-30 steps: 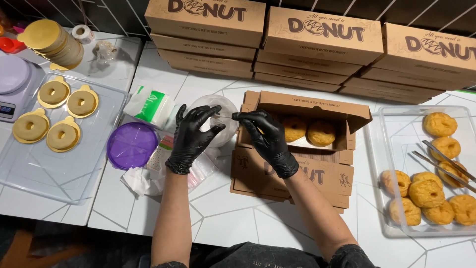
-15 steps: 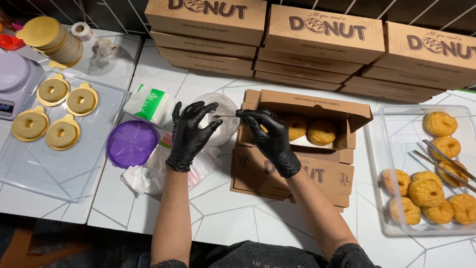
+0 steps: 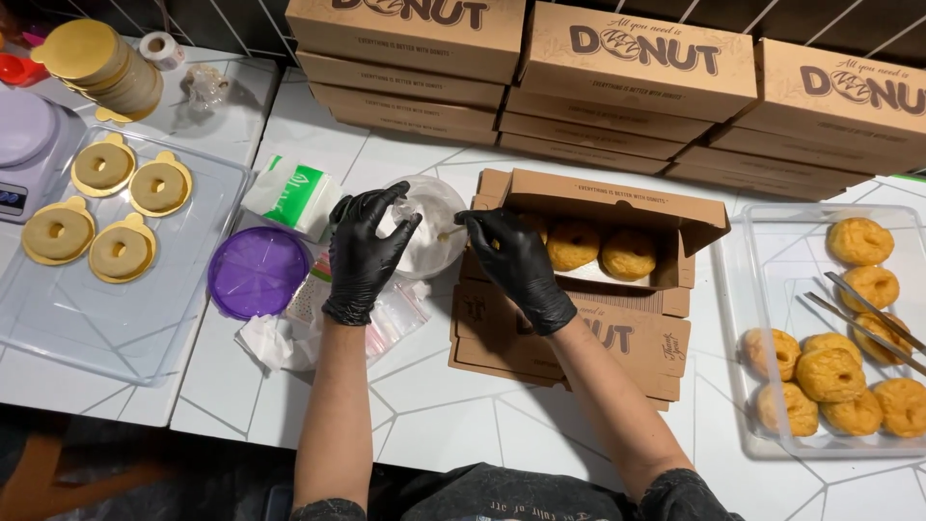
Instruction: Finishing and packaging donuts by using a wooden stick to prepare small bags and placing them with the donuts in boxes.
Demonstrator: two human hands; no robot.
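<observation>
Black-gloved left hand (image 3: 367,253) cups clear tub (image 3: 424,224) left of open box (image 3: 579,280); right hand (image 3: 516,265) pinches thin stick (image 3: 451,233), possibly toothpick, at tub. Two donuts (image 3: 600,249) boxed; tray donuts (image 3: 834,362) right of box unpacked.

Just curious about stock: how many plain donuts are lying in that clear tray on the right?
8 in the clear tray: three at the back right, beside the tongs, and five clustered in front. Others may be hidden past the frame edge.

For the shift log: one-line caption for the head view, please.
Black-gloved left hand steadies a clear round tub while the right hand holds a thin stick at it, beside an open donut box.
</observation>
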